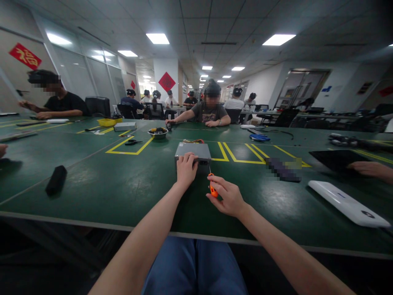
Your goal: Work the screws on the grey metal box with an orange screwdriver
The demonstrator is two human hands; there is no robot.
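A grey metal computer power supply unit (pixel 199 150) sits on the green table in front of me, with coloured cables at its far side and a dark socket on the side facing me. Over its near left part lies my left hand (pixel 186 169), fingers bent across the top edge and gripping it. My right hand (pixel 226 195) is closed on the orange handle of a screwdriver (pixel 213 187). The screwdriver's thin shaft points up to the near right corner of the unit; I cannot tell whether the tip sits in a screw.
On the green table (pixel 123 196) lie a black block (pixel 56 180), a metal bowl of parts (pixel 157 132), a yellow tray (pixel 109 122), a blue bundle (pixel 259 137) and a white device (pixel 348 203). Another person (pixel 211 108) sits opposite; someone's hand (pixel 371 169) reaches in at right.
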